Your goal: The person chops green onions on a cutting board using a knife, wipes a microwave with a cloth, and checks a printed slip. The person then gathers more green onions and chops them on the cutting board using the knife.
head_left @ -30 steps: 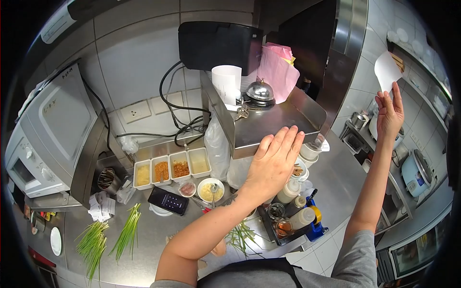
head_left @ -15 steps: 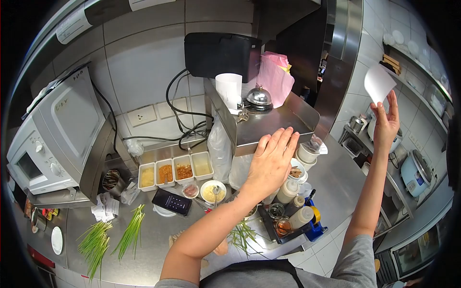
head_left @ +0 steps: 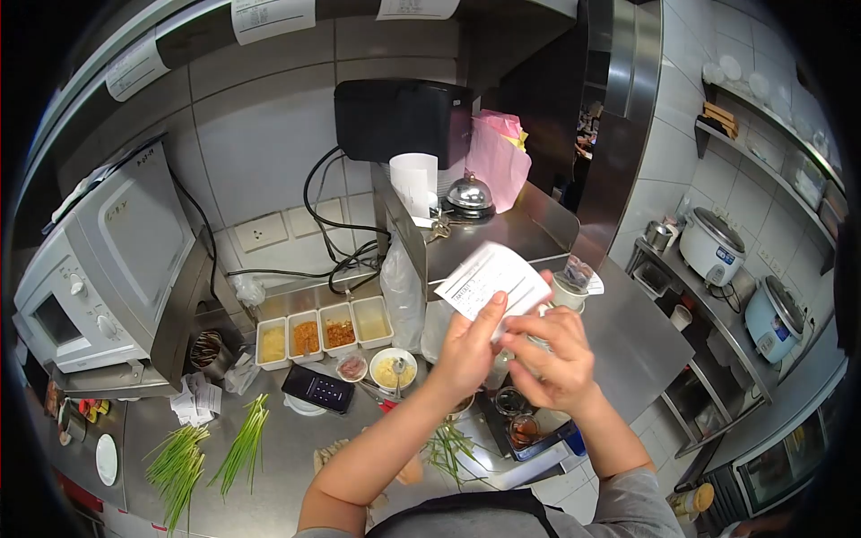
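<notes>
A curled white printed receipt (head_left: pixel 493 276) is up in front of me, beyond the counter's sauce rack. My left hand (head_left: pixel 473 348) grips it, the thumb pressed on the printed side. Close against its lower right edge is my right hand (head_left: pixel 554 357), fingers bent and apart; whether a fingertip touches the paper is hard to see. Behind the receipt stands a steel shelf (head_left: pixel 525 226) with a service bell (head_left: pixel 470 193) and a roll of white paper (head_left: pixel 413 184). Below my hands, a dark rack holds glass jars (head_left: pixel 524 430), partly hidden.
Four white tubs (head_left: pixel 305 335) line the wall beside a bowl with a spoon (head_left: pixel 394 369) and a phone (head_left: pixel 318 387). Green stalk bunches (head_left: pixel 178 466) lie at left near a microwave (head_left: pixel 108 269). Rice cookers (head_left: pixel 713 247) stand on the right shelves. Receipts (head_left: pixel 273 18) hang overhead.
The receipt has come down from the upper right to the middle. My left hand has left the shelf edge and now grips it; my right hand has moved in beside it.
</notes>
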Tool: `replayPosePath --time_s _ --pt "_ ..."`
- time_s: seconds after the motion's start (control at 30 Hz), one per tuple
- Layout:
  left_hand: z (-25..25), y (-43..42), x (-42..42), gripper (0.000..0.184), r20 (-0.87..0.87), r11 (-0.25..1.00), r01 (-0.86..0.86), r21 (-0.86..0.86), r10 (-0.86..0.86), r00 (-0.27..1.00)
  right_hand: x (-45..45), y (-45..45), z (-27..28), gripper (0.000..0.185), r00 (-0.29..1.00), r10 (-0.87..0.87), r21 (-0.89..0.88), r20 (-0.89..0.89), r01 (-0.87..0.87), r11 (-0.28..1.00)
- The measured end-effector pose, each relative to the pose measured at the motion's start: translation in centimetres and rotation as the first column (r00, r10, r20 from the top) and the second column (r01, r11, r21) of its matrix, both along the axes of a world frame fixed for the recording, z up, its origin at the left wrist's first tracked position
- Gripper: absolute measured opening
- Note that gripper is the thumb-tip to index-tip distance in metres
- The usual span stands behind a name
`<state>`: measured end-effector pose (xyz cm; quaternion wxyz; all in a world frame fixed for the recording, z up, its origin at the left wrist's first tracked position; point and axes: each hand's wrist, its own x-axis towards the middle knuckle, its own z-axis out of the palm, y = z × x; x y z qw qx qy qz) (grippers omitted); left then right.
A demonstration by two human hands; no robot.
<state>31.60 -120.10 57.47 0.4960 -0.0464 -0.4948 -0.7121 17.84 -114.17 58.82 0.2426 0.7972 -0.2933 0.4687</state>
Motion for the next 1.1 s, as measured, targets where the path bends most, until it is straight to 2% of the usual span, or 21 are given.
replayPosePath --time_s 0.07,0.1,0.2,0.23,0.33,0.37,0.43,0.53,0.63,0.77,0.83,0.93,1.0,1.1 --pt "-0.2 -0.6 2.3 0.039 0.126 0.987 0.128 0.092 -0.139 0.982 -1.1 0.1 -0.2 0.033 0.99 -0.011 0.013 0.138 0.009 1.0" --pt "-0.4 -0.8 2.9 0.039 0.161 0.99 0.135 0.031 -0.138 0.977 -1.4 0.0 0.0 0.032 0.979 -0.018 0.023 0.203 0.014 1.0" --pt "-0.9 -2.0 4.4 0.041 0.397 0.978 0.172 -0.118 -0.112 0.911 -1.7 -0.4 0.9 0.027 0.919 0.131 0.207 0.371 -0.219 0.953" --pt "-0.7 -1.9 4.7 0.042 0.392 0.967 0.219 -0.131 -0.152 0.907 -1.7 -0.5 0.7 0.024 0.881 0.192 0.267 0.432 -0.328 0.906" --pt "-0.4 -2.4 5.1 0.048 0.431 0.937 0.243 -0.251 -0.117 0.895 -1.0 -0.4 0.8 0.025 0.828 0.207 0.328 0.522 -0.418 0.847" --pt "-0.3 -2.4 5.2 0.048 0.433 0.938 0.249 -0.241 -0.126 0.893 -0.7 -0.2 0.8 0.026 0.788 0.21 0.34 0.579 -0.468 0.816" --pt "-0.3 -2.3 5.4 0.048 0.44 0.94 0.261 -0.22 -0.143 0.886 -0.6 -0.3 0.7 0.027 0.792 0.221 0.334 0.569 -0.468 0.818" --pt "-0.4 -2.1 5.6 0.044 0.457 0.929 0.191 -0.318 -0.026 0.889 -0.3 -0.3 0.7 0.029 0.782 0.228 0.332 0.58 -0.482 0.811" --pt "-0.2 -1.7 5.7 0.044 0.454 0.943 0.222 -0.25 -0.088 0.886 0.1 0.1 0.8 0.03 0.738 0.227 0.329 0.636 -0.525 0.785" --pt "0.0 -1.4 5.9 0.044 0.444 0.937 0.2 -0.287 -0.055 0.894 0.4 0.1 0.8 0.029 0.728 0.24 0.305 0.642 -0.53 0.791" --pt "0.0 -1.2 5.8 0.042 0.408 0.929 0.182 -0.322 -0.037 0.912 0.4 -0.2 0.7 0.03 0.792 0.205 0.327 0.575 -0.452 0.83" --pt "0.5 -0.4 6.6 0.042 0.424 0.974 0.132 -0.186 -0.042 0.905 0.8 -0.4 0.8 0.032 0.871 0.172 0.307 0.461 -0.338 0.889" --pt "0.6 -0.7 7.4 0.041 0.466 0.96 0.013 -0.281 0.124 0.876 1.4 -0.4 1.4 0.034 0.924 0.194 0.259 0.329 -0.286 0.922" --pt "1.4 -1.1 10.3 0.041 0.464 0.933 -0.17 -0.318 0.31 0.83 3.2 -0.8 2.2 0.036 0.904 0.263 0.255 0.337 -0.357 0.899"
